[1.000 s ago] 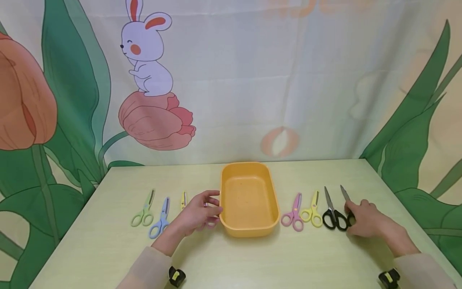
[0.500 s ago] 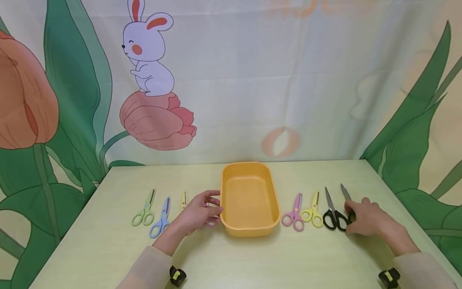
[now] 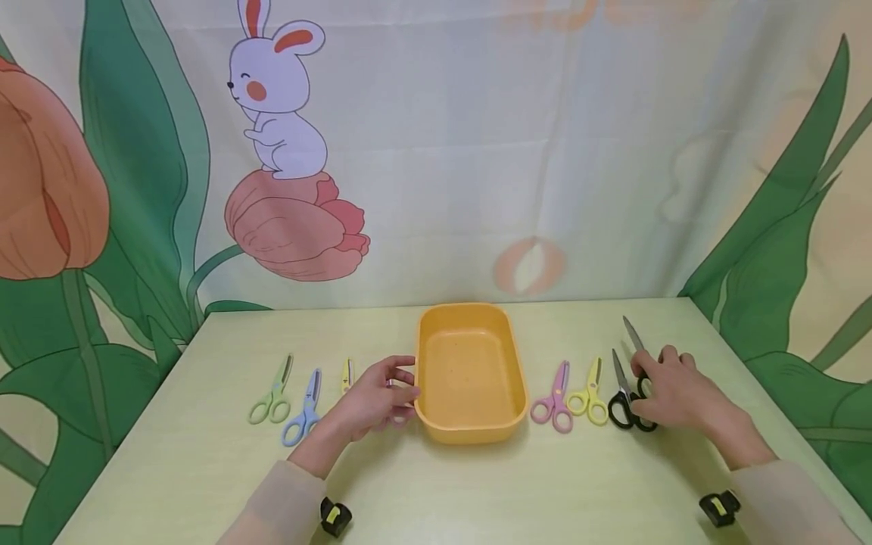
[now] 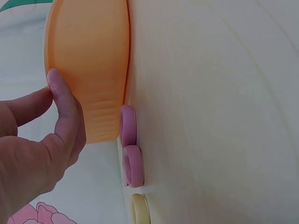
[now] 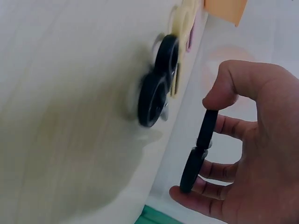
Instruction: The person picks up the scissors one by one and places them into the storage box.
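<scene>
- Black-handled scissors (image 3: 633, 333) hang just off the surface (image 3: 477, 492), near the row's right end, blades pointing away from the person.
- Right hand (image 3: 681, 390) grips their handles, thumb at one end and fingertips at the other.
- Second black-handled scissors (image 3: 624, 397) lie just beside this hand, partly hidden by it.
- Left hand (image 3: 373, 401) touches the left side of the orange bin (image 3: 470, 437), fingers bent; whether they pinch its rim, I cannot tell.
- Pink scissors (image 3: 559, 387) and yellow scissors (image 3: 591, 393) lie between bin and black pairs.
- Green scissors (image 3: 278, 387) and blue scissors (image 3: 309, 401) lie left of the left hand.
</scene>
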`<act>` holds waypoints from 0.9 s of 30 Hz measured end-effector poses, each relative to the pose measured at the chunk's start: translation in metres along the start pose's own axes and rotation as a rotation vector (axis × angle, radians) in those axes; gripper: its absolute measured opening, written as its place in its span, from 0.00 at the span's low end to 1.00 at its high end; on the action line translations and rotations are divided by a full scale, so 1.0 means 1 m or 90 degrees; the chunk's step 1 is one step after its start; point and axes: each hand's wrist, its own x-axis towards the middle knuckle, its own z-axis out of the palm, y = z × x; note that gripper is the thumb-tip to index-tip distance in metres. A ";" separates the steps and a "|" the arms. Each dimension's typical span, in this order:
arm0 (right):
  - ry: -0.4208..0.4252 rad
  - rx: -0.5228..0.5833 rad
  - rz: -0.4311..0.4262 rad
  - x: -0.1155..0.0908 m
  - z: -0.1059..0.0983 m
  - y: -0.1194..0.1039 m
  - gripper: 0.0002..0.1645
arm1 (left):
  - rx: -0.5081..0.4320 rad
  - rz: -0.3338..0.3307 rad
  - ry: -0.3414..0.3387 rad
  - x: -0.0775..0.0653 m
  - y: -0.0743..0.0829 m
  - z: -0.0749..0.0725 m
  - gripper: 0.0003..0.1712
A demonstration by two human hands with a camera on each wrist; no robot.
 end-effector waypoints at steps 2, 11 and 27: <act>0.005 0.003 0.002 0.002 -0.001 -0.007 0.24 | -0.002 0.000 0.001 -0.001 0.000 0.001 0.36; 0.040 -0.006 -0.017 0.010 -0.001 -0.038 0.24 | -0.010 -0.006 0.007 -0.004 -0.003 0.005 0.34; 0.054 -0.005 -0.083 0.025 -0.011 -0.090 0.22 | -0.021 0.014 -0.002 -0.001 -0.001 0.008 0.34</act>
